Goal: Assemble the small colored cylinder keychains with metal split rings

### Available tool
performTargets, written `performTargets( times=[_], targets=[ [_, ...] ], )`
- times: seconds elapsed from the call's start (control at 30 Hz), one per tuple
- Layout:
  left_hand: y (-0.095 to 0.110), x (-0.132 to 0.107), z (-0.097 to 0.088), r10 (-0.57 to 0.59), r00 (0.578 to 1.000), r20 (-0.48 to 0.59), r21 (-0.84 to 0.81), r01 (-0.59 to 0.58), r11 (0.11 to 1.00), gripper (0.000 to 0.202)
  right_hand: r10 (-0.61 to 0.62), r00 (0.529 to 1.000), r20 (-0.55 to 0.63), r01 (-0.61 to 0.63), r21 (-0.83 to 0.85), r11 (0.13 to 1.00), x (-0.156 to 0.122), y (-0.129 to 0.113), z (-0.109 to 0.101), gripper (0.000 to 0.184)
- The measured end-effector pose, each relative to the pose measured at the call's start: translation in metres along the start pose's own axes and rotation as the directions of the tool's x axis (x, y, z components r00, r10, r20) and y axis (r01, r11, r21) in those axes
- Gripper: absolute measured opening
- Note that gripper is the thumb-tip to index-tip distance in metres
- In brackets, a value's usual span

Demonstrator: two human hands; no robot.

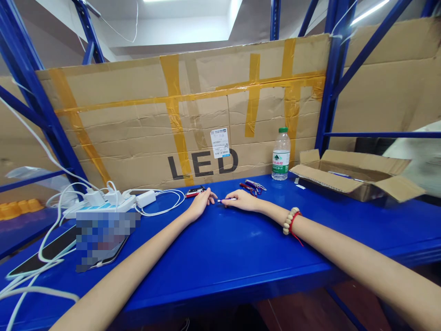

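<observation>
Both forearms stretch out over a blue surface [241, 262]. A bead bracelet [288, 220] with a red cord sits on the right wrist. Off to the left lies a dark phone [51, 252] crossed by white cables [165, 202], and just past it is a white power strip [103, 204] with several chargers plugged in.

Farther out, near the middle of the surface, the two hands meet. The rod [228, 200] between them is thin, short and pen-like, silvery along its shaft with a darker bluish end on the left. It lies about level, low over the surface. The right hand [244, 201] rests on its side with its fingers closed on the rod's right end, so that most of the shaft sticks out leftward. The left hand [201, 203] lies on the surface with loosely curled fingers that grip nothing. Its forefinger points at the rod's free tip, and whether it touches the tip or stops just short cannot be told.

Just behind the left hand lies a small red and black gadget [195, 191], too small to make out. Behind the right hand lie red-handled tools [253, 186]. Beyond those stands an upright clear bottle [281, 154] with a green cap and label, and right of it an open box [358, 174], flaps spread. A taped cardboard wall [193, 115] marked LED closes the back, set against blue rack posts [330, 92]
</observation>
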State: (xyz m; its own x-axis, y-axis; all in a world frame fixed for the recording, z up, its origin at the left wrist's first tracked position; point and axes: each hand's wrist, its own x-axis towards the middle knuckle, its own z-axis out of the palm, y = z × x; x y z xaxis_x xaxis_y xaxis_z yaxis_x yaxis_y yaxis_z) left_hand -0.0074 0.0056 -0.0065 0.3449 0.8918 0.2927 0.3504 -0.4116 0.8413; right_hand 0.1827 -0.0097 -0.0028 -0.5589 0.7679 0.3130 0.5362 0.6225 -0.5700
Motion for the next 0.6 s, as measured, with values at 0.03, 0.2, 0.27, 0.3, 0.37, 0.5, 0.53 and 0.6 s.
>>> performTargets(
  times=[0.03,0.2,0.27,0.3,0.37,0.5,0.53,0.6],
  targets=[
    [0.0005,-0.0001,0.0000,-0.002,1.000,0.000,0.001,0.002,1.000,0.052,0.002,1.000,-0.002,-0.002,-0.003,1.000,-0.0002,-0.0003,0.0001,0.049],
    [0.0022,-0.0015,0.0003,-0.008,1.000,-0.005,0.006,0.008,1.000,0.050,-0.008,1.000,-0.004,0.008,-0.016,1.000,0.0001,0.0008,0.0003,0.049],
    [0.0022,-0.0020,0.0004,-0.009,1.000,-0.006,0.008,0.009,1.000,0.049,-0.017,1.000,-0.001,0.017,-0.015,1.000,0.0010,0.0023,0.0006,0.050],
    [0.0021,-0.0021,0.0004,-0.007,1.000,-0.005,0.010,0.007,1.000,0.049,-0.021,1.000,0.001,0.021,-0.011,1.000,0.0015,0.0031,0.0007,0.050],
    [0.0015,-0.0020,0.0006,-0.001,1.000,-0.005,0.013,0.001,1.000,0.049,-0.022,1.000,0.004,0.022,0.002,1.000,0.0020,0.0042,0.0010,0.050],
    [-0.0011,0.0000,0.0008,-0.015,1.000,-0.017,0.024,0.016,1.000,0.050,-0.015,1.000,0.000,0.015,-0.008,1.000,0.0013,0.0030,0.0006,0.049],
    [-0.0020,0.0006,0.0008,-0.019,1.000,-0.019,0.029,0.019,0.999,0.050,-0.010,1.000,0.000,0.010,-0.014,1.000,0.0009,0.0022,0.0003,0.049],
    [-0.0039,0.0019,0.0007,-0.013,1.000,-0.017,0.041,0.014,0.999,0.051,-0.003,1.000,0.002,0.003,-0.014,1.000,0.0004,0.0008,-0.0003,0.050]
  ],
)
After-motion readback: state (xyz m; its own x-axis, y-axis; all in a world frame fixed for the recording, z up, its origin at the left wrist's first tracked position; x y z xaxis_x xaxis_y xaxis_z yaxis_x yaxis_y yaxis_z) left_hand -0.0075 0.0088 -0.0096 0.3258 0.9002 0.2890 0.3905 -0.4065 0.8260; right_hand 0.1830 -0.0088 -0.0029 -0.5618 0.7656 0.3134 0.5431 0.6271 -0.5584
